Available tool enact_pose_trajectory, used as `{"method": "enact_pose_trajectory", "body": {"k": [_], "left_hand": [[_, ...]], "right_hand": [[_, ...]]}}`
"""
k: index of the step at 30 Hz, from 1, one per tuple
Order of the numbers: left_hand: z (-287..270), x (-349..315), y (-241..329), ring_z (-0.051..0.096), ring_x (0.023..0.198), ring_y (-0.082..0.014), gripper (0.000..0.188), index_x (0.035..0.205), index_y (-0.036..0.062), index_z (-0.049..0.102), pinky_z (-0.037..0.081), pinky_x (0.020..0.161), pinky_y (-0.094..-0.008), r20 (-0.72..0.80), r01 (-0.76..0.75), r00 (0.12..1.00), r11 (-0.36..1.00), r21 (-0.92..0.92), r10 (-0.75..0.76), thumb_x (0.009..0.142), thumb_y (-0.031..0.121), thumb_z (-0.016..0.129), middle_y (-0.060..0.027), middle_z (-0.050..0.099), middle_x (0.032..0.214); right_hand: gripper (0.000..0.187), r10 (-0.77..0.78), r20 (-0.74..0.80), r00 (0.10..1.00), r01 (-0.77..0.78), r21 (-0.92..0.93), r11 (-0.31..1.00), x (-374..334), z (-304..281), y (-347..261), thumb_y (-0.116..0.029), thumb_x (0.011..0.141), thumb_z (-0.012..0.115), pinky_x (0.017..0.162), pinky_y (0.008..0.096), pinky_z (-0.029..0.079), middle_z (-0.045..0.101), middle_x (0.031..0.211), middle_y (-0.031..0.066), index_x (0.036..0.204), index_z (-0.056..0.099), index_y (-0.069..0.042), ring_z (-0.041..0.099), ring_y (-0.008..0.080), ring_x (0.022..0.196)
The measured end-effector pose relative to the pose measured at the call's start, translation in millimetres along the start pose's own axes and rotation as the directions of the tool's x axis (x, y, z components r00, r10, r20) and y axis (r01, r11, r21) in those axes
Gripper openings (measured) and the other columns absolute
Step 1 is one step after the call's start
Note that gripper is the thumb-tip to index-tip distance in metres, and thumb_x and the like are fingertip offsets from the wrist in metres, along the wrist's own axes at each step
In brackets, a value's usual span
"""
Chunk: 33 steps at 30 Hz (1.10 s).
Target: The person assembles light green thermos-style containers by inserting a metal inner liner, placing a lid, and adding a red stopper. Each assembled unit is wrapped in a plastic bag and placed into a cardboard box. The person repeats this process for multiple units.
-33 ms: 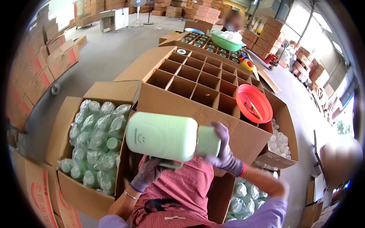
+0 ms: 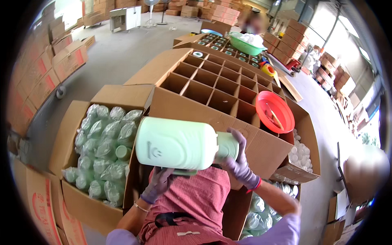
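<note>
A pale green thermos flask [image 2: 175, 143] lies on its side in the air before my chest, its base to the left. A dark smiling-face mark shows on its body. My left hand [image 2: 160, 183], gloved in grey-purple, is closed around the handle [image 2: 184, 172] on the flask's underside. At the other end my right hand [image 2: 241, 165], in a matching glove, wraps the green cup-shaped lid [image 2: 227, 146] with thumb and fingers on either side. The lid sits at the flask's neck; whether it is tight I cannot tell.
An open carton [image 2: 98, 204] of plastic-wrapped green flasks stands at left. Ahead is a divided carton [image 2: 196, 112] with a red basin [image 2: 263, 98] on its right corner. Small white pieces fill a box [image 2: 300, 173] at right. A person [image 2: 253, 24] stands beyond a green basin [image 2: 245, 48].
The flask has rolled about its long axis, so the face mark sits lower and turned. My right hand has shifted slightly on the lid, and the view has moved a little.
</note>
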<state>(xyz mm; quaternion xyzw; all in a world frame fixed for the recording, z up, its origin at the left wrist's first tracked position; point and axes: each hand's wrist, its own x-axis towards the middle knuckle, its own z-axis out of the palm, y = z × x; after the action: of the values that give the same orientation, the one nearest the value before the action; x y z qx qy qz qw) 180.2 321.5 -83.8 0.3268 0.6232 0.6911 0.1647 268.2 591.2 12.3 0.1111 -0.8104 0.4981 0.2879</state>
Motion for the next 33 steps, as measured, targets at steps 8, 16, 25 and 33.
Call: {"method": "enact_pose_trajectory", "body": {"k": [8, 16, 25, 33], "left_hand": [[-24, -18, -22, 0.041, 0.136, -0.0359, 0.069, 0.148, 0.0117, 0.038, 0.028, 0.115, -0.0527, 0.353, -0.449, 0.892, 0.447, 0.774, 0.284, 0.084, 0.027, 0.059, -0.0190, 0.038, 0.149], [-151, -73, -52, 0.053, 0.122, -0.0339, 0.046, 0.131, 0.0069, 0.056, 0.040, 0.106, -0.0475, 0.064, -0.175, 0.982, 0.719, 0.672, 0.179, 0.087, 0.020, 0.062, -0.0180, 0.054, 0.133], [-319, -38, -180, 0.043, 0.133, -0.0329, 0.080, 0.144, 0.0084, 0.040, 0.025, 0.113, -0.0575, -0.788, 0.773, 0.597, -0.157, 0.615, -0.147, 0.080, 0.045, 0.071, -0.0170, 0.048, 0.142], [-352, 2, -82, 0.068, 0.081, -0.0139, 0.020, 0.097, 0.0035, 0.067, 0.058, 0.072, -0.0286, -0.714, 0.286, 0.616, 0.939, -0.190, -0.332, 0.086, 0.020, 0.067, -0.0053, 0.068, 0.096]], "right_hand": [[0.069, 0.601, 0.454, 0.658, -0.694, 0.676, 0.248, -20, 28, 95, -0.054, 0.091, 0.062, 0.102, 0.0435, 0.048, 0.061, 0.126, 0.0128, 0.136, 0.050, -0.004, 0.061, 0.0277, 0.114], [0.064, 0.399, 0.700, 0.592, -0.786, 0.391, 0.479, -34, 71, 89, -0.049, 0.081, 0.071, 0.099, 0.0392, 0.046, 0.059, 0.128, 0.0176, 0.117, 0.062, 0.004, 0.059, 0.0271, 0.114], [0.036, 0.579, 0.546, 0.605, -0.707, 0.034, 0.707, -6, 76, 64, -0.021, 0.086, 0.062, 0.095, 0.0354, 0.047, 0.064, 0.115, 0.0146, 0.112, 0.066, 0.004, 0.062, 0.0236, 0.105], [0.032, 0.612, 0.509, 0.605, -0.670, -0.090, 0.737, 14, 70, 62, -0.009, 0.086, 0.060, 0.094, 0.0339, 0.048, 0.064, 0.115, 0.0129, 0.115, 0.065, 0.003, 0.063, 0.0218, 0.106]]}}
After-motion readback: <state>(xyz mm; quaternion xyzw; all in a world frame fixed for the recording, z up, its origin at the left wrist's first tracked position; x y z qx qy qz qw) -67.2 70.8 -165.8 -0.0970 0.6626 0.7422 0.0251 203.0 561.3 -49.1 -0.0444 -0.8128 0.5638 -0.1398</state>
